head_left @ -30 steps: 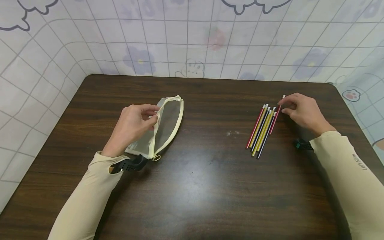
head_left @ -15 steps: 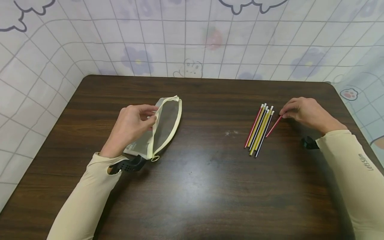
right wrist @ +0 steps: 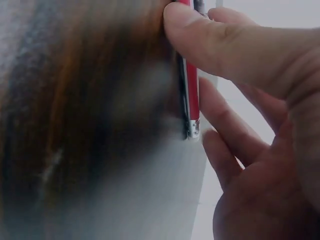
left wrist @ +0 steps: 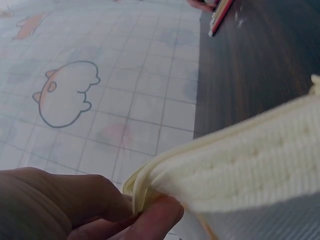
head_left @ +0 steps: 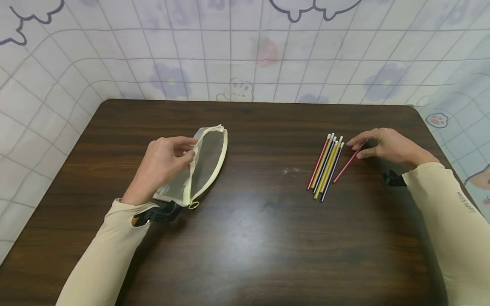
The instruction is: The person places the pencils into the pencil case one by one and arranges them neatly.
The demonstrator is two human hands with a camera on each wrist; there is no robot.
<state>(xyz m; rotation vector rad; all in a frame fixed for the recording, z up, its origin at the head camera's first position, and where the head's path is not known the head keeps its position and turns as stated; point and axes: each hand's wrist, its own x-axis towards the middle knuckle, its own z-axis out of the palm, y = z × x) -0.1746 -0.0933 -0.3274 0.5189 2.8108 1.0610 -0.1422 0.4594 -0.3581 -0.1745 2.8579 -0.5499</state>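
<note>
In the head view my left hand [head_left: 162,163] pinches one edge of a pale mesh zip pouch [head_left: 208,157], whose mouth gapes toward the right. The left wrist view shows thumb and fingers gripping the pouch's cream zipper edging [left wrist: 240,165]. On the right, my right hand [head_left: 394,146] holds a red pencil [head_left: 346,168] that slants toward the table, lower end down and left. Up close in the right wrist view, the thumb presses the pencil [right wrist: 192,90] against the fingers, its silver eraser end showing. Just left of it lies a bunch of pencils [head_left: 327,168], red, yellow and dark.
Everything is on a dark brown wooden table [head_left: 245,238]. A ring pull [head_left: 194,205] hangs at the pouch's near corner. Behind the table stands a white grid-patterned cloth [head_left: 214,46] with cartoon prints. A pale smudge [head_left: 291,171] marks the wood left of the pencils.
My right hand has drawn the red pencil away from the bunch and tilted it, shifting its grip along it. The left hand keeps holding the pouch. The head view has shifted slightly.
</note>
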